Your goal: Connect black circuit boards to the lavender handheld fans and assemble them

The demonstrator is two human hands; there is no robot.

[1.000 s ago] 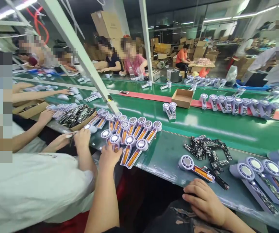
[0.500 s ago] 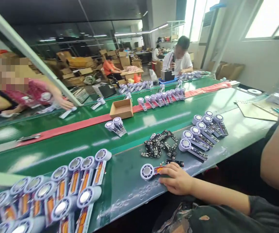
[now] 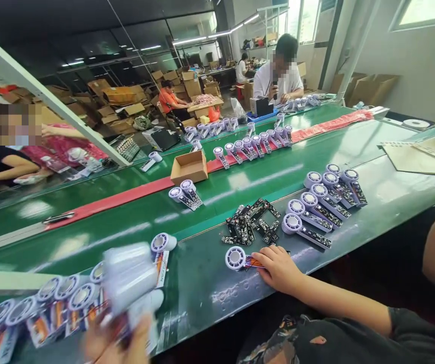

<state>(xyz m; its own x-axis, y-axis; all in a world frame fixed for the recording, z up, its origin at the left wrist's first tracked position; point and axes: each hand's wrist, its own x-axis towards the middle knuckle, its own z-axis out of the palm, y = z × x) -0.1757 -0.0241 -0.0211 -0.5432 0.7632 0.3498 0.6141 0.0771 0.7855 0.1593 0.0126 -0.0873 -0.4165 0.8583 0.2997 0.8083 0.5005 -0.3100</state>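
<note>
Nearest me, the left hand [image 3: 121, 350] has its grip around blurred lilac fans [image 3: 130, 275], the right hand [image 3: 278, 268] grasps the orange-cored handle [image 3: 252, 262] of a round-headed fan [image 3: 235, 258] lying on the tabletop [image 3: 202, 283], and beyond sits an open brown carton [image 3: 189, 169].

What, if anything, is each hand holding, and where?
Left hand: blurred lilac parts, apparently by their near end. Right hand: over the handle of a lilac unit; grip unclear.

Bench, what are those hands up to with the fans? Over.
Left hand blurred, gripping lilac fans. Right hand on single fan. Loose circuit boards close beyond it.
</note>
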